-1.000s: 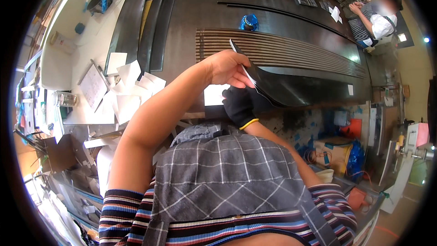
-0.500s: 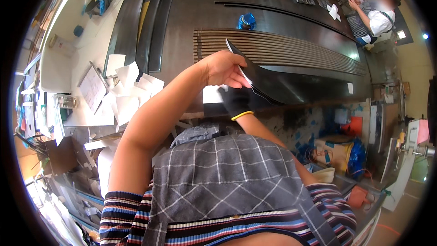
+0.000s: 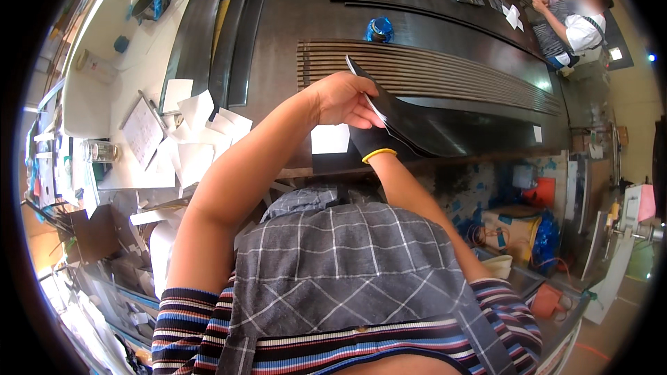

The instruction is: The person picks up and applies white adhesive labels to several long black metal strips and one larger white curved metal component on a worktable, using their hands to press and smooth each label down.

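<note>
My bare left hand (image 3: 344,100) pinches the raised left end of a long, flexible black sheet (image 3: 465,128), whose edge shows white, perhaps a pale layer beneath. From there the sheet curves down to the right along the front of the dark worktable (image 3: 292,14). My right hand (image 3: 368,143), in a black glove with a yellow cuff, reaches under the lifted end. Its fingers are hidden by the sheet. A white rectangular paper (image 3: 330,139) lies just left of the glove, near the table's front edge.
Thin dark strips (image 3: 431,73) lie in parallel behind the sheet, with a blue-wrapped round object (image 3: 379,29) beyond them. Loose white papers (image 3: 198,125) and a glass jar (image 3: 104,151) are at left. A co-worker (image 3: 573,24) stands far right. A cardboard box (image 3: 507,229) sits below the table.
My gloved right hand has moved slightly right, farther under the sheet, leaving more of the white paper uncovered. My left hand still holds the lifted end in much the same place.
</note>
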### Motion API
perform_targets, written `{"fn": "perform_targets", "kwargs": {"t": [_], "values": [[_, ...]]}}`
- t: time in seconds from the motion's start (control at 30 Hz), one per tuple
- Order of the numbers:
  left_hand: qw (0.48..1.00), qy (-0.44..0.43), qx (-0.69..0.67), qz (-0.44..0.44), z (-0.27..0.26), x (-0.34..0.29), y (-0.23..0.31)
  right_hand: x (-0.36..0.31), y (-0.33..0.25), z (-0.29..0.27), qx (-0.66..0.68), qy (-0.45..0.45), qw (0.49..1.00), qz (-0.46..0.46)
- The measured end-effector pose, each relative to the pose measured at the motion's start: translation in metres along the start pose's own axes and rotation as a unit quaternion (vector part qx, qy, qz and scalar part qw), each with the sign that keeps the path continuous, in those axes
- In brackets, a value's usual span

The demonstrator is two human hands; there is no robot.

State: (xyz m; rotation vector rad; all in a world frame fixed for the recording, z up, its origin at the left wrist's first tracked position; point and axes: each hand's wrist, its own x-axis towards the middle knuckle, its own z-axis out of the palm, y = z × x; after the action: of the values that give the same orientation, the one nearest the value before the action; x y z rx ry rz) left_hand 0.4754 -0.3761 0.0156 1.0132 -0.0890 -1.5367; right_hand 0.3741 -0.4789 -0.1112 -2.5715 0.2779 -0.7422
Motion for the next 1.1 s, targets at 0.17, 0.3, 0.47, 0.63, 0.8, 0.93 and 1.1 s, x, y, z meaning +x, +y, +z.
{"fn": "perform_targets", "kwargs": {"t": [0.17,0.3,0.47,0.63,0.8,0.93,1.1], "values": [[1.000,-0.004,-0.015,-0.002,-0.004,0.003,0.001,-0.052,-0.018,0.004,-0.042,-0.186,0.980,-0.060],[1.000,-0.002,0.001,-0.008,-0.006,-0.002,-0.003,-0.042,-0.018,-0.003,0.008,-0.037,0.999,-0.023],[1.000,0.020,0.015,-0.010,0.002,0.000,-0.002,-0.020,-0.007,0.011,0.058,0.024,0.997,0.046],[1.000,0.023,0.009,-0.006,-0.018,0.005,-0.003,-0.041,-0.062,-0.010,0.036,-0.209,0.970,-0.121],[0.999,0.028,0.029,-0.013,-0.019,0.013,-0.005,-0.044,-0.084,-0.034,0.401,-0.370,0.816,-0.188],[0.999,0.026,0.040,0.006,-0.012,0.000,-0.017,-0.030,-0.092,-0.006,0.160,-0.315,0.935,-0.022],[0.998,0.026,0.062,-0.001,0.001,-0.006,-0.029,-0.051,-0.069,0.055,0.022,-0.129,0.985,-0.110]]}}
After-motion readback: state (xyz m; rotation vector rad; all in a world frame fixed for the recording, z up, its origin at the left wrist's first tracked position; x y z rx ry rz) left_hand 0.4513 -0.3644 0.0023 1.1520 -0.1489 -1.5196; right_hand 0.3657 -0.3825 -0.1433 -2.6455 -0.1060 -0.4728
